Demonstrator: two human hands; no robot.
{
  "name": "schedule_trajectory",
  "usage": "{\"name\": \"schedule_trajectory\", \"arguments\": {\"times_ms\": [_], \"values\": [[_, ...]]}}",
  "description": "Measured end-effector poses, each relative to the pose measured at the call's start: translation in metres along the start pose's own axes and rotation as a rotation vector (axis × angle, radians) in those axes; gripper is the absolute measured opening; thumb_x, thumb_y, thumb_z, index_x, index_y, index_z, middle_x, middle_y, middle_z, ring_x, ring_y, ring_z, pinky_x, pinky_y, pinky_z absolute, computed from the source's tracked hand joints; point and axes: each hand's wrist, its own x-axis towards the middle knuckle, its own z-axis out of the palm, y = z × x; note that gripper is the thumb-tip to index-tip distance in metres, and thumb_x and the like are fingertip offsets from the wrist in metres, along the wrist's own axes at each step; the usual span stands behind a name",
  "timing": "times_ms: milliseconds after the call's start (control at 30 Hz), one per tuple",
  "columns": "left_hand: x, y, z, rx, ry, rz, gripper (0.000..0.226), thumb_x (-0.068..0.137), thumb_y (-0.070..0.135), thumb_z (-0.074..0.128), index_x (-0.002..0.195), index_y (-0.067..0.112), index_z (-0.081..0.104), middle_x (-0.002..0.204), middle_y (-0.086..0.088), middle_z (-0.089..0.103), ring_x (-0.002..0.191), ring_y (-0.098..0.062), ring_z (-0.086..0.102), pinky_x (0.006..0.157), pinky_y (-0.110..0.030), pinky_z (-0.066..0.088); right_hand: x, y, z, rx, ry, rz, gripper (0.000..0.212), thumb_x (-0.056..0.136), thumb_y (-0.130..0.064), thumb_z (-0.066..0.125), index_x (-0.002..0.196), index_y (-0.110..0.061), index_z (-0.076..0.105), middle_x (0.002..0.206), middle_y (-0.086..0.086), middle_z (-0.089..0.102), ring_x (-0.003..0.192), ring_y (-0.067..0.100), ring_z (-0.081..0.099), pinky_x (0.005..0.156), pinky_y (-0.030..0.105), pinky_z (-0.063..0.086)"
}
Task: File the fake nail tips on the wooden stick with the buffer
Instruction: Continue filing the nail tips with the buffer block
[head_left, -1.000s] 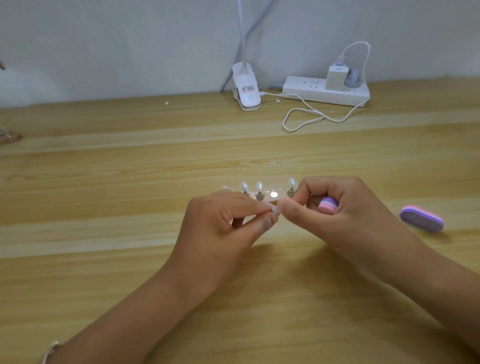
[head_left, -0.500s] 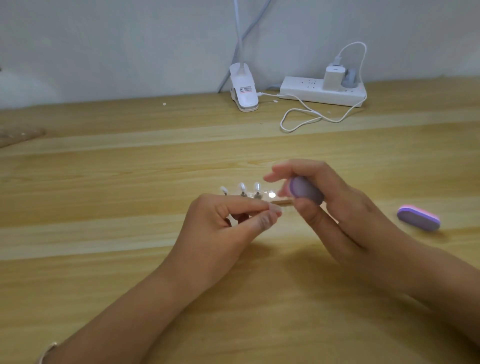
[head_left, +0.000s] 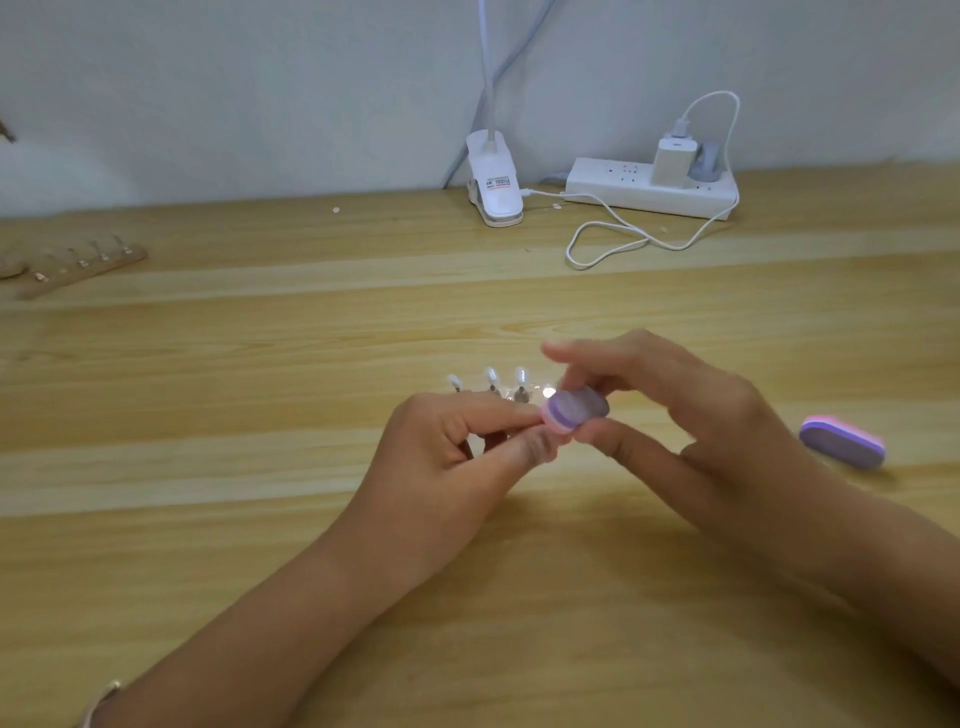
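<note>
Filing step: left hand (head_left: 447, 457) pinches the wooden stick (head_left: 506, 396) over the surface, right hand (head_left: 691, 415) grips the buffer (head_left: 576, 408) in its fingers at the end of the nail tips (head_left: 521, 375). Next, likely short light strokes, stick steady

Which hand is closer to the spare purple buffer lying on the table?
Right. The right hand is just left of the spare buffer, not touching it; the left hand is farther left, beyond the right hand.
</note>
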Motion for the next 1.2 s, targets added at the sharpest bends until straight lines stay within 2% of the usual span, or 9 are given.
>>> {"name": "schedule_trajectory", "arguments": {"times_ms": [133, 267, 433, 567, 667, 767, 833, 1000, 1200], "values": [[-0.001, 0.0, 0.001, 0.047, -0.019, 0.031, 0.021, 0.092, 0.021, 0.062, 0.072, 0.021, 0.068, 0.064, -0.001, 0.059, 0.056, -0.001, 0.043, 0.057, -0.012, 0.033, -0.001, 0.001, 0.001, -0.021, 0.073, -0.006, 0.022, 0.092, -0.01, 0.068, 0.114, -0.009, 0.071, 0.109, -0.001, 0.066, 0.104, 0.008, 0.064, 0.093, 0.017, 0.047], [-0.001, 0.002, 0.001, 0.076, -0.019, 0.014, 0.016, 0.093, 0.023, 0.06, 0.081, 0.027, 0.071, 0.069, 0.007, 0.061, 0.062, -0.006, 0.051, 0.06, -0.01, 0.035, -0.002, 0.005, -0.003, 0.016, 0.081, -0.005, 0.022, 0.09, -0.006, 0.069, 0.112, -0.012, 0.07, 0.108, -0.002, 0.068, 0.101, 0.01, 0.066, 0.089, 0.022, 0.051], [0.0, 0.003, 0.001, 0.015, -0.078, 0.018, 0.019, 0.093, 0.023, 0.057, 0.08, 0.033, 0.066, 0.068, 0.01, 0.057, 0.066, -0.019, 0.051, 0.062, -0.022, 0.038, -0.004, 0.001, 0.0, 0.018, 0.052, -0.097, 0.017, 0.096, -0.006, 0.065, 0.111, -0.006, 0.073, 0.111, 0.005, 0.069, 0.104, 0.011, 0.066, 0.093, 0.022, 0.05], [0.001, 0.004, 0.0, -0.06, -0.075, -0.081, 0.019, 0.09, 0.021, 0.056, 0.077, 0.017, 0.07, 0.063, 0.018, 0.054, 0.061, 0.0, 0.048, 0.06, -0.012, 0.037, -0.003, 0.006, -0.005, -0.013, 0.091, -0.058, 0.02, 0.089, -0.003, 0.068, 0.108, -0.004, 0.073, 0.105, 0.003, 0.069, 0.098, 0.012, 0.067, 0.089, 0.024, 0.052], [0.001, 0.006, -0.002, -0.197, -0.094, -0.136, 0.022, 0.09, 0.018, 0.054, 0.075, 0.021, 0.07, 0.064, 0.01, 0.052, 0.057, -0.001, 0.043, 0.056, -0.009, 0.034, -0.005, 0.0, 0.002, -0.009, 0.092, -0.15, 0.019, 0.09, -0.002, 0.069, 0.109, -0.004, 0.073, 0.108, 0.006, 0.07, 0.099, 0.014, 0.068, 0.088, 0.025, 0.053], [0.001, 0.004, -0.002, -0.247, -0.098, -0.191, 0.022, 0.09, 0.021, 0.055, 0.075, 0.016, 0.07, 0.066, 0.0, 0.047, 0.061, -0.029, 0.036, 0.053, -0.031, 0.024, -0.004, 0.004, -0.002, -0.047, 0.102, -0.136, 0.018, 0.09, -0.003, 0.067, 0.108, -0.002, 0.073, 0.106, 0.006, 0.069, 0.099, 0.013, 0.067, 0.088, 0.027, 0.053], [0.002, 0.003, -0.002, -0.274, -0.096, -0.217, 0.022, 0.09, 0.022, 0.055, 0.074, 0.017, 0.069, 0.066, -0.003, 0.045, 0.064, -0.033, 0.031, 0.053, -0.041, 0.023, -0.004, 0.004, -0.003, -0.049, 0.122, -0.105, 0.019, 0.09, -0.004, 0.067, 0.107, -0.002, 0.073, 0.104, 0.005, 0.069, 0.098, 0.012, 0.067, 0.088, 0.026, 0.053], [0.001, 0.003, -0.003, -0.322, -0.103, -0.246, 0.022, 0.089, 0.021, 0.055, 0.075, 0.016, 0.07, 0.065, -0.002, 0.047, 0.06, -0.01, 0.038, 0.049, -0.023, 0.03, -0.007, 0.002, 0.002, -0.062, 0.1, -0.18, 0.016, 0.096, -0.007, 0.063, 0.107, -0.002, 0.074, 0.108, 0.006, 0.069, 0.098, 0.016, 0.067, 0.086, 0.029, 0.053], [0.003, 0.0, -0.004, -0.237, -0.086, -0.188, 0.021, 0.089, 0.021, 0.056, 0.075, 0.013, 0.07, 0.064, 0.007, 0.053, 0.058, -0.005, 0.044, 0.053, -0.014, 0.033, -0.003, 0.012, -0.006, -0.078, 0.203, -0.074, 0.02, 0.09, -0.003, 0.068, 0.11, -0.008, 0.071, 0.105, 0.002, 0.069, 0.099, 0.011, 0.067, 0.09, 0.023, 0.051]]}}
